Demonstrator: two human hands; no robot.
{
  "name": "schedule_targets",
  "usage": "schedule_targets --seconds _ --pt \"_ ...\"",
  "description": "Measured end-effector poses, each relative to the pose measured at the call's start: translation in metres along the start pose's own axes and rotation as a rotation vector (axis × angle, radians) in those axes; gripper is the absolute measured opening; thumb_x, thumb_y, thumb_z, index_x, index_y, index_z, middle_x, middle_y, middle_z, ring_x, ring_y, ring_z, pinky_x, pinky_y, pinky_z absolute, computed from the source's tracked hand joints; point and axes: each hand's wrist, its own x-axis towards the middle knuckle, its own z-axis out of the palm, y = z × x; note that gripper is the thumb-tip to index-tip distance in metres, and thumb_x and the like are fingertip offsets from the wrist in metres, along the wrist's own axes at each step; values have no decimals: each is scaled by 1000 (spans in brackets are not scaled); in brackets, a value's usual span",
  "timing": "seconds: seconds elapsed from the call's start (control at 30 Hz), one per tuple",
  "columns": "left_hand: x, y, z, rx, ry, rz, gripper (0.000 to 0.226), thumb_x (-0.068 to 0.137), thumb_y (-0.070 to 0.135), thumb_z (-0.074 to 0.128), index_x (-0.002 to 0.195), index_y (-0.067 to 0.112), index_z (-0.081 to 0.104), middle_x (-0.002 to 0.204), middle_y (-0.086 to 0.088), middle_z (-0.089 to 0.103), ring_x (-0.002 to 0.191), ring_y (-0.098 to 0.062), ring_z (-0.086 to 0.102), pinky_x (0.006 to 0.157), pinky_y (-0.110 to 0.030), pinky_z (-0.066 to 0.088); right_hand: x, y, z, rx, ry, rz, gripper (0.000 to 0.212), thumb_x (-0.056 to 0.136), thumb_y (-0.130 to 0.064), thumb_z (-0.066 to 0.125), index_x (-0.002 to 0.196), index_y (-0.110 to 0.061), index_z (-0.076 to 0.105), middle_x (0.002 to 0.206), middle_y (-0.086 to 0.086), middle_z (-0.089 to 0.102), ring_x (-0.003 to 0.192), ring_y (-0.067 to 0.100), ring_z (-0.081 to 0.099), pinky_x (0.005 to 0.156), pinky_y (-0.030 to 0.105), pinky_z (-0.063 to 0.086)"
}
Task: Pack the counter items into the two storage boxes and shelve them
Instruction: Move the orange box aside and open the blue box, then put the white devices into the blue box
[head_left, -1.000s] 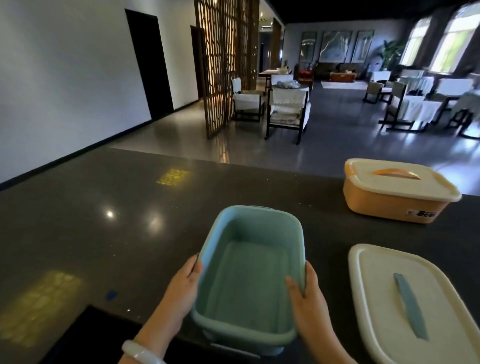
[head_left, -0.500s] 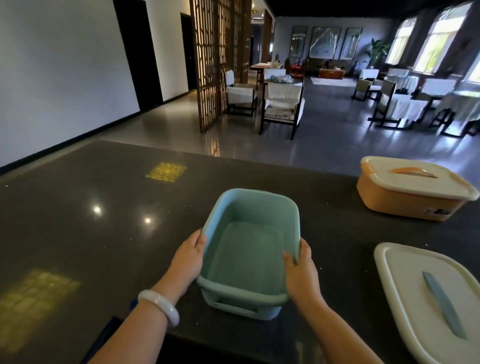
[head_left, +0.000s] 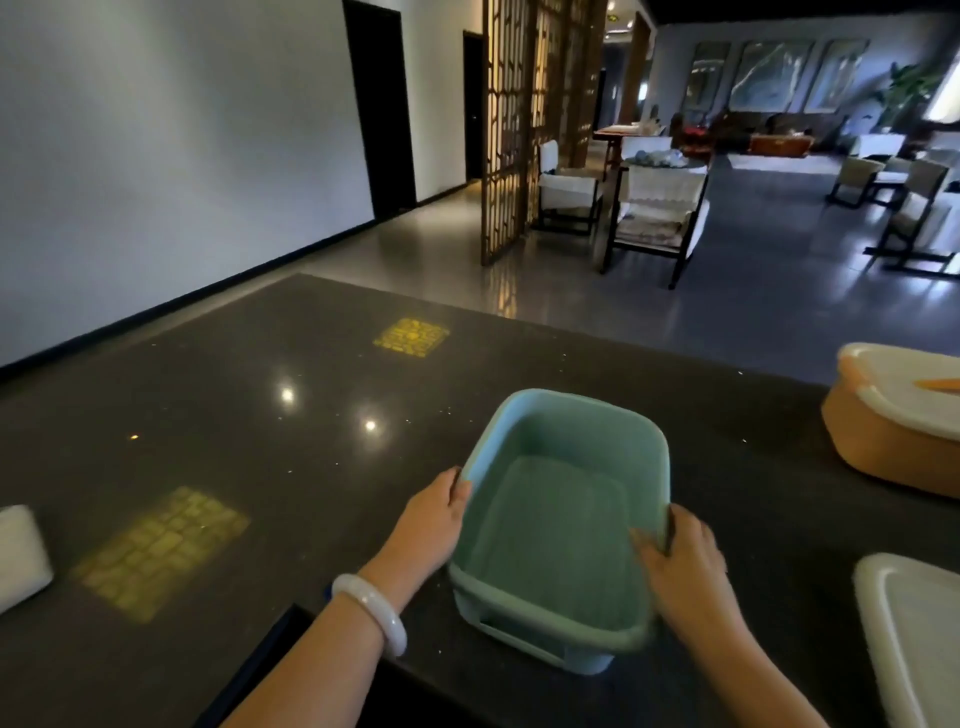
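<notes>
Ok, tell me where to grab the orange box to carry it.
Take the orange box by its two short ends, a hand from each side under the lid rim. It is wide, and the lid may lift off by its handle.

No readable text, labels, brands or numbers anywhere in view. The green box (head_left: 561, 525), the orange lidded box (head_left: 893, 441) and the white lid (head_left: 914, 639) show plain surfaces on the sides facing the camera. Yellow patches on the counter (head_left: 260, 415) are patterned light, not lettering; a small greenish spot high by the ceiling is too small and blurred to read.
</notes>
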Motion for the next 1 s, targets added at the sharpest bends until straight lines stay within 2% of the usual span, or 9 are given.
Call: schedule_targets --seconds 0.07,0.1,0.23,0.33,0.5,0.6,0.77,0.9,1.0 --pt "-6 -2 -7 -7 6 -31 57 100 48 33 148 18 33 141 -6 50 123 -19 52 92 -20 37 4 -17 -6 -118 24 -104 57 92 -30 56 142 -13 34 146 11 32 134 34 27 110 49 27" --pt "-10 -4 -13 -14 18 -37 57 100 49 34 148 19 34 143 -7 49 127 -20 49 94 -22 35 6 -28 -4 -152 22 -172 55 92 -30 55 142 -15 34 147 9 30 136 32 23 110 48 26" --pt "-34 -22 -44 3 165 -70 46 100 41 40 139 17 46 127 -7 62 113 -19 60 93 -24 41 9 -80 27 -243 -131 -485 45 93 -28 55 136 -21 44 145 1 33 135 23 27 111 35 23" --pt "-64 -46 -71 9 254 -157 40 100 36 44 133 15 51 117 -1 65 106 -13 60 82 -13 38 -5 -117 72 -245 -257 -681 39 94 -24 54 132 -18 49 143 1 37 132 22 31 109 28 21" --pt "-124 -98 -116 -9 414 -373 36 99 30 51 131 13 53 121 -2 63 105 -11 58 73 -7 33 -53 -169 149 -211 -489 -870 40 93 -27 56 131 -20 50 141 -3 38 129 18 33 105 27 29" --pt "-160 -129 -141 3 501 -495 36 98 29 54 130 13 54 121 -4 64 105 -14 60 77 -11 36 -82 -191 191 -211 -667 -926 40 93 -29 58 131 -21 50 137 -4 41 128 14 35 104 26 31" --pt "-218 -191 -175 34 626 -713 43 94 34 59 132 16 51 131 -4 56 118 -17 54 97 -25 39 -128 -222 257 -255 -857 -946 41 92 -30 60 130 -19 50 134 -3 45 126 15 40 103 28 36" --pt "-246 -240 -193 178 700 -902 65 89 46 61 143 17 37 146 -6 37 130 -24 39 107 -36 35 -162 -248 306 -304 -968 -917 45 92 -32 60 133 -21 48 137 -3 44 127 15 41 103 30 38" --pt "-251 -266 -198 200 640 -991 90 80 62 62 149 18 23 149 -8 30 132 -26 35 107 -41 36 -184 -267 340 -313 -991 -888 50 92 -32 60 138 -22 42 141 -2 41 130 16 41 104 32 39"
